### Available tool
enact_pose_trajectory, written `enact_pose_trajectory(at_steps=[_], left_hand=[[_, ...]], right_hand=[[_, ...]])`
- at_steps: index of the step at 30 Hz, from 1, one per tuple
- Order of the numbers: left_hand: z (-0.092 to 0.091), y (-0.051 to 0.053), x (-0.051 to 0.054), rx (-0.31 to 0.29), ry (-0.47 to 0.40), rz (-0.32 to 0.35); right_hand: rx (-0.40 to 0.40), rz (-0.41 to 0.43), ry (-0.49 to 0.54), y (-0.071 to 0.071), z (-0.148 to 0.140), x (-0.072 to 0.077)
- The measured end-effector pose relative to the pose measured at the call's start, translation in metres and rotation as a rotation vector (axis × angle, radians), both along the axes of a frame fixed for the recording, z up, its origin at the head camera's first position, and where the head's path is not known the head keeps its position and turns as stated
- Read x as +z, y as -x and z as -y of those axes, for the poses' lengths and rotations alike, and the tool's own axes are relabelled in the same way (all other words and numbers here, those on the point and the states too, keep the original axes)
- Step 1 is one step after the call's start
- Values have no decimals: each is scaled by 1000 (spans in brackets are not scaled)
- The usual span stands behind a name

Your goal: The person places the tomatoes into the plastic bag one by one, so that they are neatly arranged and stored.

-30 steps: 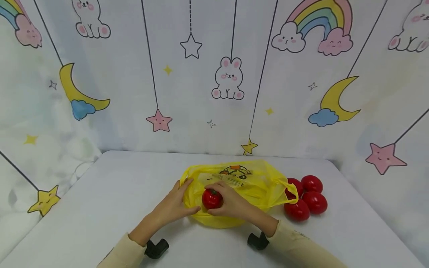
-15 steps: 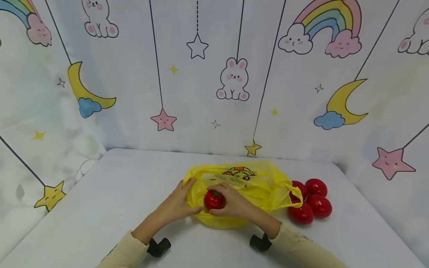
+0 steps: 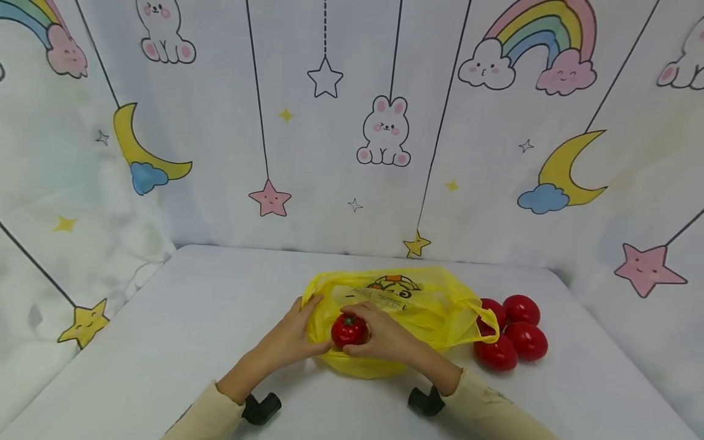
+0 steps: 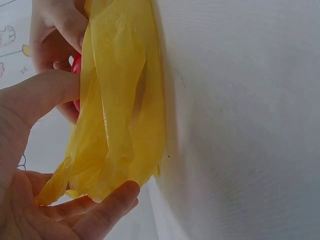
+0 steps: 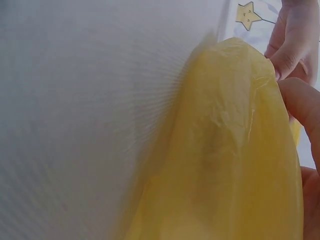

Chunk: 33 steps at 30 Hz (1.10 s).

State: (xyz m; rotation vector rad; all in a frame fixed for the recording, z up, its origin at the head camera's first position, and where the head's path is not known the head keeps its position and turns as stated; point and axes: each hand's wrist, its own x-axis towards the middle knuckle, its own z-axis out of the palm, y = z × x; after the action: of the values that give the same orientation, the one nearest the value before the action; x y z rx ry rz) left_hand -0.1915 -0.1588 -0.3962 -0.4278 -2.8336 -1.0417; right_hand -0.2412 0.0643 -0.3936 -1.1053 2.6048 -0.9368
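A thin yellow plastic bag point(image 3: 423, 305) lies on the white table, its mouth facing the hands. My left hand point(image 3: 294, 333) is at the left side of that mouth, thumb and fingers spread apart. In the left wrist view, the thumb of the left hand point(image 4: 35, 100) touches the bag's edge, and a flap of yellow plastic drapes over the fingers. A shiny red tomato point(image 3: 349, 332) with a green top is gripped by my right hand point(image 3: 379, 330) at the bag's mouth. The right wrist view shows mostly the bag's yellow side point(image 5: 225, 145), which hides the tomato.
Several red tomato-like pieces point(image 3: 527, 341) lie grouped on the table point(image 3: 220, 293), to the right of the bag and partly behind its handle point(image 3: 492, 327). A cloth backdrop point(image 3: 308, 140) with rabbits, stars and moons surrounds the table. Black wrist mounts point(image 3: 261, 408) sit below both wrists.
The whole head view shifts slightly as the camera turns. The tomato has tilted in the right hand and moved slightly left and down relative to the bag. The left hand stays at the bag's edge.
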Motion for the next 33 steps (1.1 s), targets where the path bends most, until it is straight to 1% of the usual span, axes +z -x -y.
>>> enact_pose_trajectory(at_steps=[6,11,14,19,24,30,33], left_hand=[[0,1,0,5,2,10],[0,1,0,19,0,27],[0,0,0,20,-1,33],[-1,0,1,19,14,27],[-2,1,2,19,29,4],[-2,0,0,12,23,25],[-1,0,0,8,30,6]], right_hand=[[-1,20,41,-1,0,3],[-7,28,79,0,0,0],[-15,32,89,0,-2,-1],[-28,44,94,-3,-3,2],[-40,12,123,-5,-5,4],[-62,10,155,-7,-8,2],[-75,-12,185,-6,-9,2]])
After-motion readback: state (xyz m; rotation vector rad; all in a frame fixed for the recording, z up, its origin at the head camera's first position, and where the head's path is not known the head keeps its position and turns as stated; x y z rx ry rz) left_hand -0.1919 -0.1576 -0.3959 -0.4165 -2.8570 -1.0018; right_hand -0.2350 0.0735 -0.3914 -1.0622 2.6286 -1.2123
